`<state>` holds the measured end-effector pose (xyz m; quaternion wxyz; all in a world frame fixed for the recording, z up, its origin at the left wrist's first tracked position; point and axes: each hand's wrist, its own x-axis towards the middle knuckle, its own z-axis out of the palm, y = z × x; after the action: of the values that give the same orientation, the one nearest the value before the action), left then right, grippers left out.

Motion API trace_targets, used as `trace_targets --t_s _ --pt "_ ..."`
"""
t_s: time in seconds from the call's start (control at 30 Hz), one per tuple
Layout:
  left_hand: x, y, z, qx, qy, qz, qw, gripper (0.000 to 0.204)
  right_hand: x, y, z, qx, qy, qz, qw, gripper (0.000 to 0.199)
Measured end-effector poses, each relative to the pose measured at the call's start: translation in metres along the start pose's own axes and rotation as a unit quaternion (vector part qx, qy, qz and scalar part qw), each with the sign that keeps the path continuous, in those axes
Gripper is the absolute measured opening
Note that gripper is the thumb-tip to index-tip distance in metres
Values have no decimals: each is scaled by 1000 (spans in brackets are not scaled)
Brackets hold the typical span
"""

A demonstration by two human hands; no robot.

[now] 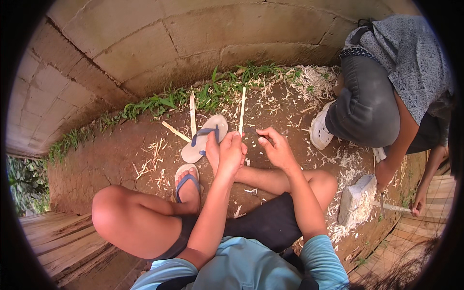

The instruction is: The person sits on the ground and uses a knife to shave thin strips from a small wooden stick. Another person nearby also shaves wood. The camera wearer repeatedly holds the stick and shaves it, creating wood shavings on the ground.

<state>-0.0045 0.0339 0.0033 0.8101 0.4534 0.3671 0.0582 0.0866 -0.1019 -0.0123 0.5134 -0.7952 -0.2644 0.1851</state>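
Note:
My left hand [231, 155] is closed around a pale, thin wooden stick [242, 108], which points up and away from me toward the wall. My right hand [277, 149] is beside it, thumb and forefinger pinching a small dark blade [251, 130]. The blade's tip lies close to the stick; whether they touch is hard to tell. Under my left hand is my bare foot, and a grey flip-flop with a blue strap [204, 138] lies just beyond it.
Two pale wood strips [193, 115] lie past the flip-flop. Shavings [314, 79] litter the dirt and grass along a block wall [203, 34]. At right, another person [369, 99] works a strip with a knife over a whitish block [355, 199]. Wooden slats [63, 237] flank me.

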Motion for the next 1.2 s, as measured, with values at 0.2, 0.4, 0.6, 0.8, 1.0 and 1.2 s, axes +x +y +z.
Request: trace_targets --t_s 0.2,0.4,0.6,0.8,1.0,1.2 --pt "-3 -3 7 5 -48 -1 999 26 4 14 4 53 9 -38 998 20" --pt "1 1 4 -65 6 -24 998 25 -1 -4 2 -9 -48 -42 998 19" --pt "-5 3 13 -69 33 9 997 32 0 1 8 -14 -41 -76 996 19" --pt "1 -12 6 -34 14 57 998 27 -6 -7 9 -86 6 -132 988 17" --pt "3 -12 4 -39 -21 56 997 20 -8 -11 12 -147 54 -158 975 16" --pt "-38 -35 40 67 -229 68 969 20 37 -1 -20 -141 239 -69 958 18"
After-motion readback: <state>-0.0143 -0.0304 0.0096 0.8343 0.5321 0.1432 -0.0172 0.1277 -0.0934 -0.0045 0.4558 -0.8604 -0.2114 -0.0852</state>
